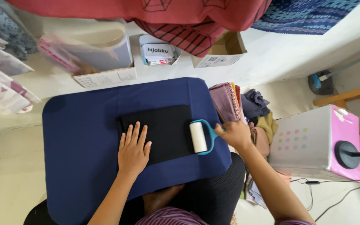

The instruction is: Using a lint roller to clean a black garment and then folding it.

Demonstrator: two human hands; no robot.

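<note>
Risk: black cloth [163, 131] could bunch or skid on the navy-covered board [84, 141] if the flat hand lifts while the roller drags.
Left hand [133, 149]: fingers spread open, pressed flat on the cloth's left half, gripping nothing.
Right hand [235, 134]: seemingly closed around the lint roller [198, 136] handle.
Roller: at the cloth's right edge, well apart from the left fingers.

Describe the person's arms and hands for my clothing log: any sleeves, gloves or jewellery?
Both forearms are bare as far as the view shows. The left hand and right hand wear no gloves, and no rings, watch or bracelets are visible. A striped purple garment shows at the bottom edge, with dark trousers beside it.
</note>
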